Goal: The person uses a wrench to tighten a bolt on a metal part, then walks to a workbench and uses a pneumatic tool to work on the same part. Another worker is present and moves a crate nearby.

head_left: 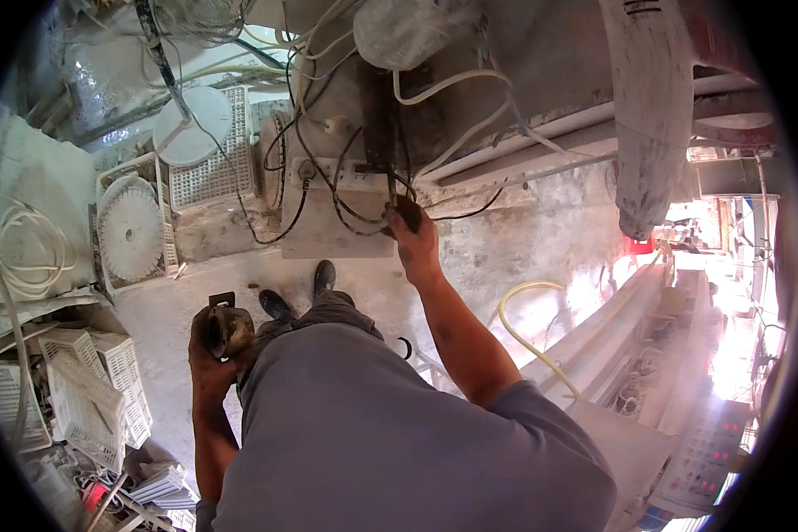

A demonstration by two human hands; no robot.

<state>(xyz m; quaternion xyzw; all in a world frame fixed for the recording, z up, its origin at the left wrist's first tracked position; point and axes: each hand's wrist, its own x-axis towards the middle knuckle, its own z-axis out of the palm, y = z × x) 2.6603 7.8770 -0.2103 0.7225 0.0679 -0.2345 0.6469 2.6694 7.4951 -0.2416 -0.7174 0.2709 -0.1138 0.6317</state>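
My left hand (pixel 208 371), low beside my left leg, is closed around a grimy brown rounded metal piece (pixel 229 332). A dark round hollow and a flat dark plate show on it; its exact kind is unclear. With my arm stretched forward, my right hand (pixel 414 248) pinches a small dark object (pixel 409 213) among black cables. Whether this is a plug or another fitting cannot be made out. Just left of it is a white power strip (pixel 360 176), where a black plug (pixel 307 170) sits in a socket. Black cables (pixel 294 217) loop around the strip.
Dusty white plastic crates (pixel 211 160) and a round white disc (pixel 131 226) stand at the far left. More crates (pixel 87 390) are piled near my left. A long machine bed (pixel 616 332) and a control panel (pixel 705 457) lie to the right. White hoses (pixel 457 87) hang ahead.
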